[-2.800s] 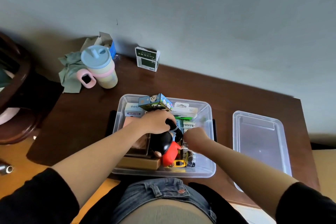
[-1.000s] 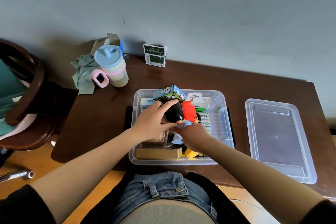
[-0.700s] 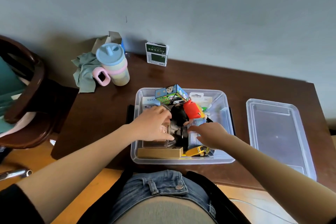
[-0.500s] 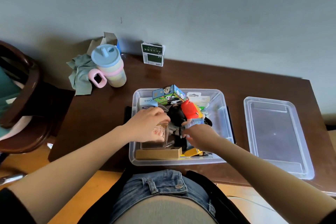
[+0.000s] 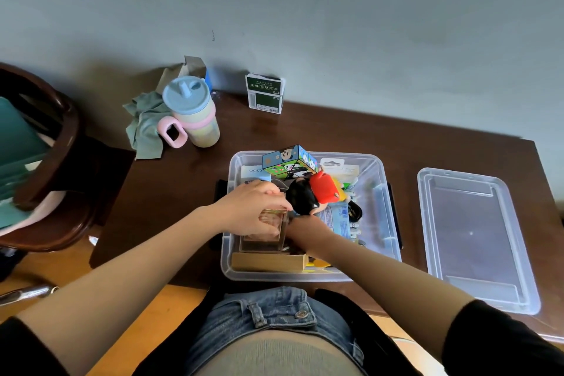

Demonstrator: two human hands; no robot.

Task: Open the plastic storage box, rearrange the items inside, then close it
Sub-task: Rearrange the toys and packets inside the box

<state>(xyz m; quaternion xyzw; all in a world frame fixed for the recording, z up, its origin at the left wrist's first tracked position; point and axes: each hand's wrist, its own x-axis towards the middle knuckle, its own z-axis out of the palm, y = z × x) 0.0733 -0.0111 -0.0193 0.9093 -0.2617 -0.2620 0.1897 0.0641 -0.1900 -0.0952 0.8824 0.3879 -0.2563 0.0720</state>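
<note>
— Fingers first: those of the left hand (image 5: 254, 207) are curled round the top of a small clear block with a brownish picture inside (image 5: 265, 230), holding it in the near left part of the box. The right hand (image 5: 305, 227) is tucked low among the items beside it, under the doll; how its fingers lie I cannot tell.

— And the rest, biggest first?

— Dark brown wooden counter (image 5: 335, 134). On it, right in front of the person, the clear plastic storage box (image 5: 387, 201), open. Its clear flat lid (image 5: 471, 238) lies on the counter, well apart to the right. Inside: a flat tan cardboard box (image 5: 268, 262) against the near wall, a black-haired doll in red (image 5: 311, 197) lying on top of the pile, a panda-printed cube (image 5: 288, 163) at the far wall, white packets beneath.

— How far along?

— Opening is done, I'd say. Rearranging is under way, with things sitting high and jumbled. The doll and cube probably need settling lower before the lid will seat. Closing is all still to do.
</note>
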